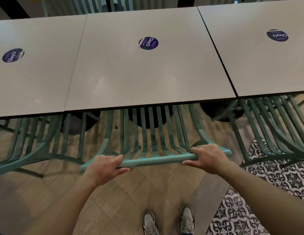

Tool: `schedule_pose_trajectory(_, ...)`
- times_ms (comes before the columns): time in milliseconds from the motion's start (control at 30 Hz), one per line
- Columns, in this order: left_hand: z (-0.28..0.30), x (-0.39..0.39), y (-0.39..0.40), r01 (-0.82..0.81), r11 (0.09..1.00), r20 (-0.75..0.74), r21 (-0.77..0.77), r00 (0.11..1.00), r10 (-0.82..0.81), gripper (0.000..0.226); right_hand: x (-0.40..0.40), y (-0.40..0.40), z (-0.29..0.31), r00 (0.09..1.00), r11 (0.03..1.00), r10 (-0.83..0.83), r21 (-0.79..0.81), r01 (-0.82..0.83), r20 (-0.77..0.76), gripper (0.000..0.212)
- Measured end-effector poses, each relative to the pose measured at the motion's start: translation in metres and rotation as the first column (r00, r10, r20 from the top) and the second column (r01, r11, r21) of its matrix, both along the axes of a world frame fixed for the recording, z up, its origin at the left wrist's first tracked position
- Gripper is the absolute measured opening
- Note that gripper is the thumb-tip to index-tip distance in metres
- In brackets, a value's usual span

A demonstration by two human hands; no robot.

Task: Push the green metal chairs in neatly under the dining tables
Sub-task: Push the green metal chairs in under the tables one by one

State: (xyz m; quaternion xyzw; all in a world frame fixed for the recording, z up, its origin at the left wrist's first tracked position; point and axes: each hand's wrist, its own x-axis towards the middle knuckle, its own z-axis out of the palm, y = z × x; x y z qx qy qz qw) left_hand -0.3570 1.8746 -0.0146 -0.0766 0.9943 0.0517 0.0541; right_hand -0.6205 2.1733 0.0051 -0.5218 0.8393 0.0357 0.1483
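A green metal chair (153,160) with a slatted back stands in front of me, its seat tucked under the middle grey dining table (148,78). My left hand (105,167) grips the left end of the chair's top rail. My right hand (207,157) grips the right end of the same rail. The seat and legs are mostly hidden below the tabletop. A second green chair (37,146) sits under the left table (32,78), and a third green chair (273,129) under the right table (259,56).
The three tables stand edge to edge, each with a round blue sticker (148,43). More green chair backs (83,5) show beyond the far edge. Black table bases (148,119) stand underneath. My shoes (168,221) are on the wood-look floor; patterned tiles (275,175) lie to the right.
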Motion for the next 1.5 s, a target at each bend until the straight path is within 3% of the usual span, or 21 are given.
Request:
schedule_pose_trajectory(100,0.011,-0.001,0.008,-0.101,0.995,0.138,0.013,0.986,0.098,0.047,0.006,0.0,0.006,0.999,0.999,-0.036,0.034,0.035,0.024,0.074)
schedule_pose_trajectory(233,0.023,-0.005,0.02,-0.109,0.994,0.192,0.001,0.976,0.107,0.045,0.025,0.006,0.007,0.986,0.985,-0.163,-0.047,0.165,0.033,0.073)
schedule_pose_trajectory(300,0.024,-0.009,0.028,-0.06,0.996,0.13,-0.059,0.989,0.067,0.05,0.041,0.022,-0.003,0.977,0.961,-0.214,-0.182,0.209,-0.005,0.054)
schedule_pose_trajectory(400,0.02,-0.024,0.047,-0.035,0.998,0.026,-0.054,0.999,0.037,0.048,0.07,0.054,-0.008,0.928,0.876,-0.374,-0.329,0.353,0.001,0.06)
schedule_pose_trajectory(500,0.016,-0.04,0.074,-0.049,0.998,0.008,-0.039,0.999,0.049,0.053,0.092,0.09,-0.012,0.846,0.802,-0.507,-0.27,0.533,0.164,0.062)
schedule_pose_trajectory(600,0.023,-0.051,0.107,-0.075,0.997,-0.053,0.022,0.996,0.076,0.049,0.102,0.139,-0.024,0.671,0.688,-0.669,-0.076,0.722,0.321,0.063)
schedule_pose_trajectory(700,0.036,-0.064,0.14,-0.124,0.989,-0.109,0.077,0.985,0.132,0.035,0.105,0.183,-0.033,0.487,0.541,-0.759,0.004,0.841,0.432,0.061)
schedule_pose_trajectory(800,0.047,-0.094,0.194,-0.117,0.991,-0.143,0.058,0.982,0.125,0.041,0.091,0.23,-0.033,0.223,0.314,-0.774,0.053,0.948,0.593,0.062)
schedule_pose_trajectory(867,0.052,-0.117,0.241,-0.161,0.975,-0.122,0.154,0.976,0.18,0.042,0.075,0.264,-0.027,0.038,0.128,-0.728,0.082,0.988,0.685,0.063)
schedule_pose_trajectory(933,0.057,-0.144,0.303,-0.3,0.858,0.001,0.418,0.944,0.33,0.033,0.052,0.307,-0.019,-0.13,-0.054,-0.629,0.124,0.991,0.766,0.06)
schedule_pose_trajectory(1000,0.059,-0.169,0.363,-0.429,0.588,0.196,0.685,0.887,0.419,0.029,0.031,0.347,-0.009,-0.243,-0.176,-0.504,0.177,0.968,0.829,0.055)
schedule_pose_trajectory(1033,0.058,-0.183,0.396,-0.474,0.462,0.29,0.749,0.862,0.415,0.031,0.022,0.371,-0.005,-0.285,-0.225,-0.431,0.204,0.953,0.856,0.054)
schedule_pose_trajectory(1100,0.054,-0.208,0.458,-0.568,0.265,0.468,0.779,0.808,0.358,0.033,0.009,0.418,0.005,-0.345,-0.304,-0.299,0.254,0.918,0.89,0.055)
schedule_pose_trajectory(1167,0.054,-0.229,0.512,-0.624,0.15,0.577,0.767,0.772,0.266,0.037,0.0,0.459,0.015,-0.362,-0.366,-0.228,0.265,0.892,0.904,0.056)
schedule_pose_trajectory(1333,0.072,-0.286,0.624,-0.633,-0.157,0.649,0.758,0.756,0.084,0.053,-0.035,0.549,0.027,-0.353,-0.513,-0.101,0.255,0.819,0.93,0.064)
schedule_pose_trajectory(1500,0.076,-0.35,0.688,-0.591,-0.428,0.681,0.684,0.728,0.084,0.064,-0.086,0.586,0.032,-0.329,-0.536,-0.044,0.255,0.805,0.943,0.064)
